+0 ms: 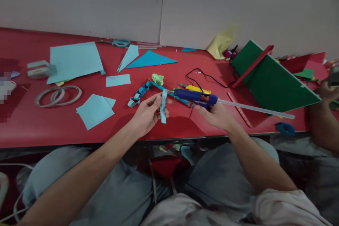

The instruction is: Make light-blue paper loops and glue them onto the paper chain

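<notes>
Two hands hold things: left hand [147,113] pinches a blue paper strip [163,108], right hand [215,114] grips a glue gun [196,96].

A craft workspace — red table [31,127] strewn with paper cutouts [75,60], tape rolls [58,95].

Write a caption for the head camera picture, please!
The left hand pinches a light blue paper strip while the right hand points a blue glue gun at it, over a red table.

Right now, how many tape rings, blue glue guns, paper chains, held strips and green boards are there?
Tape rings: 2
Glue gun, right hand: 1
Chain: 1
Strip, left hand: 1
Green board: 1
Total: 6
</notes>
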Demonstrator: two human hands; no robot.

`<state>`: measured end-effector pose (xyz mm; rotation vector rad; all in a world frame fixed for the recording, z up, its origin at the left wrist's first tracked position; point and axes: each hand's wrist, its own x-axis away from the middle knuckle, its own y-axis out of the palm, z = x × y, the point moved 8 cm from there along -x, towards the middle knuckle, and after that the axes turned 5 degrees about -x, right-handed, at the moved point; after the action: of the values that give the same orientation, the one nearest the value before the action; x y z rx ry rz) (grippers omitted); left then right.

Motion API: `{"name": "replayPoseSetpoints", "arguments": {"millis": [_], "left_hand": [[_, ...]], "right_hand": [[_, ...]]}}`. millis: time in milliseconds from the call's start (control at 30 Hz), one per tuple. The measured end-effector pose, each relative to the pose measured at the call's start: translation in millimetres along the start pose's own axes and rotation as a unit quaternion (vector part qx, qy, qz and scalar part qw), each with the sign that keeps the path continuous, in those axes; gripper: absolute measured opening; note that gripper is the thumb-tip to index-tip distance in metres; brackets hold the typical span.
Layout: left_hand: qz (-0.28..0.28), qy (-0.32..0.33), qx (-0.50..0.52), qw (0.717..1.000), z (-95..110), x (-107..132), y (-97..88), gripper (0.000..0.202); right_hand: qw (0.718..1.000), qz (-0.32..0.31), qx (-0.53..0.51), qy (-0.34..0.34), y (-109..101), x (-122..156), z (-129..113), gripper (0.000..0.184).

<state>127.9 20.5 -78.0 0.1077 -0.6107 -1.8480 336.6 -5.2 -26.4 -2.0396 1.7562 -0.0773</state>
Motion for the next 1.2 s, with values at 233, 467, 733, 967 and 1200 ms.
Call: {"name": "replayPoseSetpoints", "arguments": {"millis": [233,467,733,967,1200], "left_hand": [[0.008,0.031,-0.046,0.998,3.2,-1.6,-5.1,0.029],[0.075,0.116,-0.167,0.976,14.4,-5.6,-21.0,0.043],[0.105,0.161,-0.277,0.941,29.4,1.2,-16.8,0.034],[0.094,0.236,-0.357,0.899,40.8,4.8,-15.6,0.040],[0.100,0.273,-0.397,0.870,50.0,9.0,-10.8,0.029]], "right_hand": [[1.000,0.004,0.004,-0.006,-1.1,-0.7,0.1,0.045],[1.000,0.002,0.007,-0.009,-2.6,-0.8,4.1,0.052],[0.998,-0.024,0.058,-0.024,-1.8,-0.4,9.4,0.048],[0.995,-0.032,0.081,-0.044,-0.6,-0.8,5.2,0.043],[0.995,-0.026,0.086,-0.033,-1.4,-1.1,6.9,0.040]]}}
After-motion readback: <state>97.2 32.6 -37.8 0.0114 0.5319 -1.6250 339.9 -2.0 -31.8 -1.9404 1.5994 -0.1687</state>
